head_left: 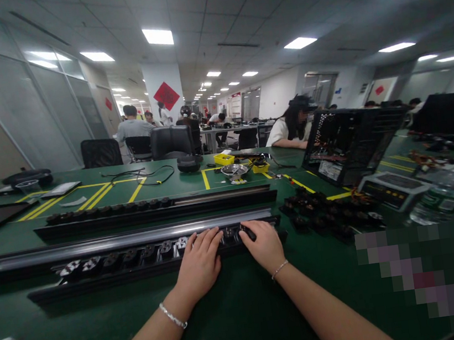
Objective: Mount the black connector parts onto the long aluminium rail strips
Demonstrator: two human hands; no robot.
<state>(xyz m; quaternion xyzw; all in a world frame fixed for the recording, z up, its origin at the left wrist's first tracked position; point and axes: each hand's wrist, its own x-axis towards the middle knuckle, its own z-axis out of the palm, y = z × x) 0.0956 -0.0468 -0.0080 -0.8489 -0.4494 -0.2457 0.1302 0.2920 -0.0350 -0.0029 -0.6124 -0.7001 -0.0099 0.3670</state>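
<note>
A long black rail [112, 281] lies across the green table in front of me. It carries a row of small round black parts [130, 258], some with shiny silver tops. My left hand [200, 261] rests palm down on the row, its fingers stretched over the parts near the rail's right half. At the right end, my right hand [264, 243] has its thumb and fingers around a small black part [251, 235] at the rail. Just behind lies a second black rail with a silver strip [95, 245]. What lies under my fingers is hidden.
A third rail [215, 204] with black parts lies farther back. On the right are a heap of black parts [324, 210], a power supply [394, 188], a water bottle [440, 197] and an open computer case [349, 145]. A metal bowl [234, 170] stands behind. A person [288, 127] sits opposite.
</note>
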